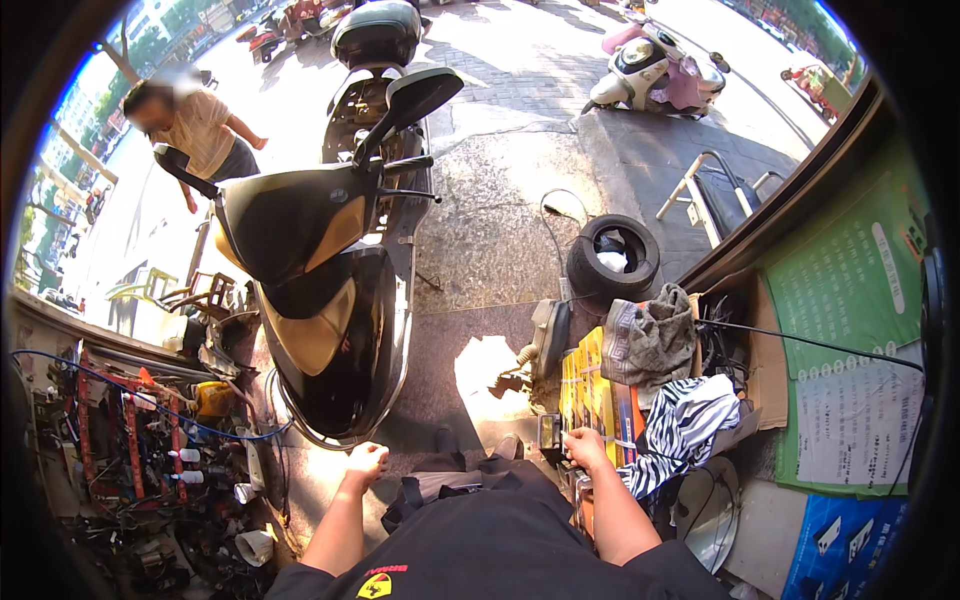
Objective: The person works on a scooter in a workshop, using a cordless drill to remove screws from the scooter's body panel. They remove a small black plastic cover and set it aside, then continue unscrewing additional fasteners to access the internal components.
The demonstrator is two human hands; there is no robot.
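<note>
My left hand point(368, 462) is closed in a loose fist, just in front of the scooter's nose, and nothing shows sticking out of it. The black and gold scooter point(330, 330) stands facing me at the left of centre. My right hand point(585, 447) is closed at the near end of a yellow box point(588, 380); what its fingers hold, if anything, is hidden. A small dark boxy object point(550, 436) lies just left of that hand. A grey rag point(655, 340) and a zebra-striped cloth point(685, 425) lie on the pile to its right.
A tyre point(613, 257) lies beyond the yellow box, near a metal-framed chair point(715, 195). Tools and parts crowd a rack point(130, 430) at the left. A person point(195, 135) bends beside the scooter. A white scooter point(655, 70) is parked outside. Green posters point(850, 280) line the right wall.
</note>
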